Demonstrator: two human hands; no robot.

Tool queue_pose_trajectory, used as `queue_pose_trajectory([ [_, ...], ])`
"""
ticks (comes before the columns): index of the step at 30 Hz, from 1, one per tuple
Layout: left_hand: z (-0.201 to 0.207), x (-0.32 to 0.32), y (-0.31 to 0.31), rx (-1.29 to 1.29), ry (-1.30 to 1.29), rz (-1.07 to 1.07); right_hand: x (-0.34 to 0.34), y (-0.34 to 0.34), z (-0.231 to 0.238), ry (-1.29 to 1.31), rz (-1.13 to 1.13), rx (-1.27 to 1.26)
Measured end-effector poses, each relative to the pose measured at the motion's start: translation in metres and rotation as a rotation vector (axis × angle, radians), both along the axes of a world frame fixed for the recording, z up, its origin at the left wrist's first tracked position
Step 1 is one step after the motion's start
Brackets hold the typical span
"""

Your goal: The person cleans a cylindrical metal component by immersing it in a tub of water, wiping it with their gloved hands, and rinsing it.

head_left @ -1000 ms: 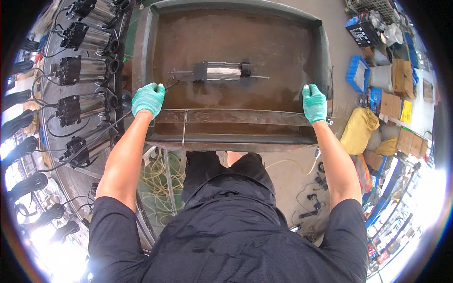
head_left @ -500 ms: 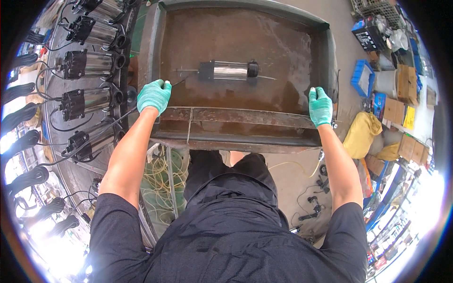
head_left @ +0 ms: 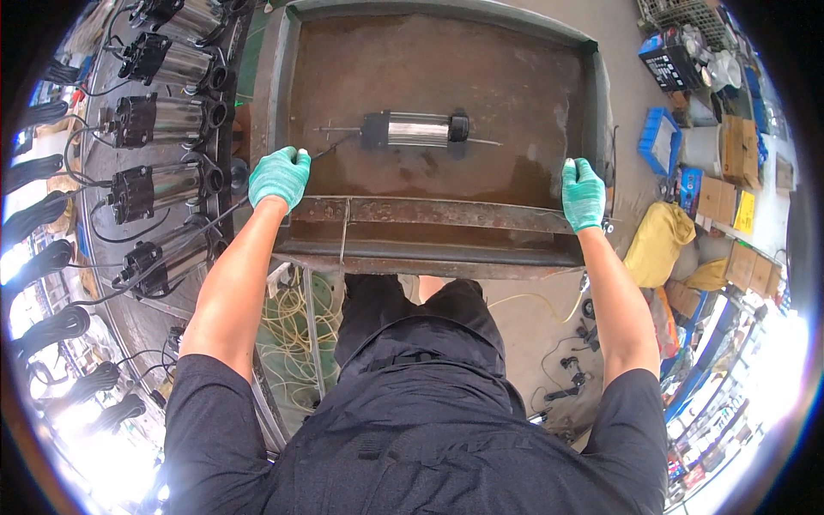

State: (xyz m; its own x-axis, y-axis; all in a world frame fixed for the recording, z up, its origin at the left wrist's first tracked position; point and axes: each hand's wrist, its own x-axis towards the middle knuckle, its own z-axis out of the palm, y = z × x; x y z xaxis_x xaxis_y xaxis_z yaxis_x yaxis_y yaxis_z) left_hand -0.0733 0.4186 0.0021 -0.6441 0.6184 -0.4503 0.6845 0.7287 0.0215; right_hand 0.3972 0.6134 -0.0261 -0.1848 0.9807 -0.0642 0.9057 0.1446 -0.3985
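A pump with a shiny metal body and black ends [head_left: 418, 129] lies on its side in a brown metal tank [head_left: 438, 209] that holds water. My left hand [head_left: 280, 178], in a green glove, is closed over the tank's left rim. A black cable [head_left: 233, 207] runs from the pump under this hand and out toward the lower left; whether the fingers grip it is hidden. On the right rim my gloved right hand [head_left: 584, 196] is also closed, its thumb upward. Both hands are apart from the pump.
Several similar pumps [head_left: 159, 120] stand in a row on a dark bench at the left, with coiled black cables [head_left: 51, 330] beside them. Yellowish hose [head_left: 300, 322] lies tangled below the tank. To the right are a blue crate [head_left: 659, 142], a yellow sack [head_left: 657, 245] and cardboard boxes [head_left: 738, 153].
The pale streaks of reflection on the water's right side have faded, and the surface looks calmer. My hands and the pump stay in nearly the same places.
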Motion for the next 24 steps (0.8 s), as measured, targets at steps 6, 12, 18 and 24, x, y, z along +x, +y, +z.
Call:
queue_pose_trajectory([
  [6, -0.002, 0.0, -0.001, 0.018, 0.019, 0.001, -0.001, 0.0, 0.003, -0.024, -0.01, -0.002],
  [12, 0.001, 0.006, -0.003, 0.075, 0.048, 0.005, -0.001, -0.002, 0.001, -0.033, -0.017, 0.001],
  [18, -0.013, 0.0, -0.014, 0.286, 0.056, -0.068, 0.0, 0.0, 0.001, -0.046, -0.036, -0.017],
  [24, -0.024, 0.022, 0.015, 0.628, -0.25, -0.09, -0.001, -0.002, 0.003, -0.022, -0.049, 0.019],
])
